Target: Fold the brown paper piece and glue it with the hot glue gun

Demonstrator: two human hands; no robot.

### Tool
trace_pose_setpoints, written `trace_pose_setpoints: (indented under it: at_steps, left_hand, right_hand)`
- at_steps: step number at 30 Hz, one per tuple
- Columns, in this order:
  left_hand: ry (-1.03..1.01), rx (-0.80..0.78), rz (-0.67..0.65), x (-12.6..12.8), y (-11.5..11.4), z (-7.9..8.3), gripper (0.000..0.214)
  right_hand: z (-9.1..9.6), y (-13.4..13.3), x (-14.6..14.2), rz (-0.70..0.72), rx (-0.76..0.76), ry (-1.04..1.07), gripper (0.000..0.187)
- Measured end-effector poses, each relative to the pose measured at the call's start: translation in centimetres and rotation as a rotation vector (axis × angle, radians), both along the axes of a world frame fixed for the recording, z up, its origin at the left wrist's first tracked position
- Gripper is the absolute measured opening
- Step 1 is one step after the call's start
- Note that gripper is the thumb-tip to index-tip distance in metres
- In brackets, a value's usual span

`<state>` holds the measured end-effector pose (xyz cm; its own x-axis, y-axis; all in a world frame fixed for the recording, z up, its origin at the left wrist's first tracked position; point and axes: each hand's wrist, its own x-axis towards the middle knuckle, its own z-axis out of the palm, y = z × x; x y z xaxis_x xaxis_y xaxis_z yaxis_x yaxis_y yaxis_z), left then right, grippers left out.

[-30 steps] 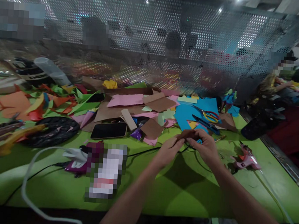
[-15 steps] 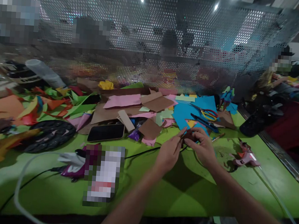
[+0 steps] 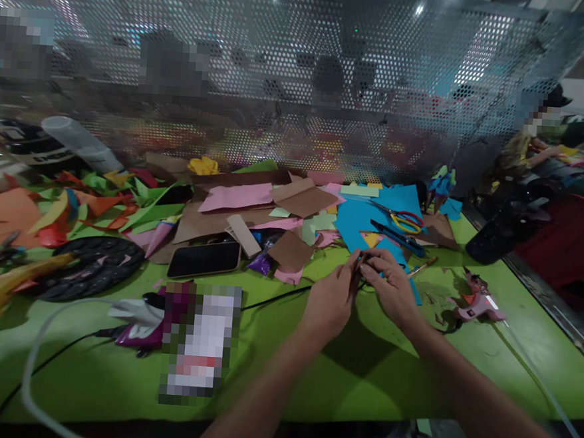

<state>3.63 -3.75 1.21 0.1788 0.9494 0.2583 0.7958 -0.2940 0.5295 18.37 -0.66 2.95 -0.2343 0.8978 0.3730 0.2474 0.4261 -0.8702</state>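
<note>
My left hand (image 3: 330, 300) and my right hand (image 3: 391, 287) meet above the green table, fingertips almost touching. Between them they pinch a small dark brown piece (image 3: 362, 258), perhaps paper; the fingers cover most of it. Just beyond the hands lie blue paper (image 3: 354, 225), scissors with red and yellow handles (image 3: 406, 221) and a dark blue cutter-like tool (image 3: 401, 240). A pink glue gun (image 3: 481, 304) rests to the right of my right hand. Left of my left hand are a brown paper square (image 3: 290, 251) and a black cable (image 3: 276, 298).
The green table (image 3: 271, 378) also carries a phone (image 3: 204, 259), a tissue pack (image 3: 139, 322), a black round tray (image 3: 96, 267) and colourful paper scraps (image 3: 106, 202). A dark bottle (image 3: 493, 240) stands at the right edge. Behind rises a perforated metal panel (image 3: 283, 65). Another person (image 3: 527, 149) sits at far right.
My fingers have closed in further around the brown piece, and less of it shows. The left hand is turned slightly more upright. The view has shifted a little.
</note>
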Motion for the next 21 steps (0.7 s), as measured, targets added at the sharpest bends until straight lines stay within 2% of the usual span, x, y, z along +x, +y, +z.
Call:
trace_pose_setpoints:
  at_steps: [6,11,14,17,21]
  left_hand:
    - [0.047,-0.052,-0.017,0.3,-0.1,0.0,0.054]
    - [-0.273,-0.122,-0.060,-0.6,0.1,0.6,0.052]
    - [-0.445,-0.159,-0.052,-1.4,0.4,1.0,0.041]
    - [-0.520,-0.196,-0.060,-1.8,0.5,1.1,0.029]
    - [-0.554,-0.201,-0.074,-1.8,0.3,1.3,0.023]
  right_hand:
    - [0.0,0.2,0.0,-0.053,-0.022,0.016,0.032]
    - [0.1,0.8,0.8,-0.083,-0.038,0.114,0.023]
    - [0.1,1.1,1.3,-0.087,-0.034,0.196,0.018]
    - [0.0,1.3,1.4,-0.092,-0.056,0.256,0.015]
    - [0.0,1.2,1.3,-0.080,-0.076,0.270,0.015]
